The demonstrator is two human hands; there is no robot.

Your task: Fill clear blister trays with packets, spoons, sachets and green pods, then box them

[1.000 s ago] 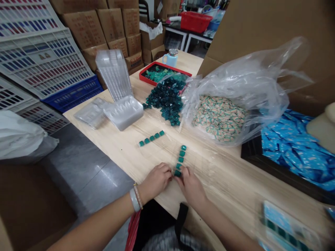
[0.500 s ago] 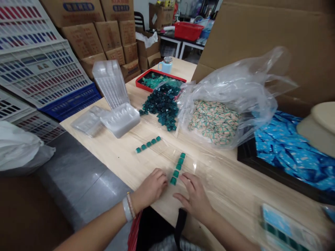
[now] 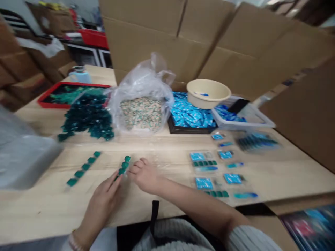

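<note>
A short row of green square pieces lies in clear film on the wooden table. My left hand rests flat beside it, with its stretched fingers touching the row's near end. My right hand sits on the row's right side with its fingers curled against it; what they pinch is blurred. A second row of green pieces lies apart to the left.
Behind are a pile of dark green pieces, a red tray, a clear bag of pale pieces, a black tray of blue packets and a cream bowl. Filled clear packs lie at the right. Cardboard walls stand behind.
The view has swung to the right and is blurred. My right hand has moved back onto the row with curled fingers, and my left hand has stretched out along its near end.
</note>
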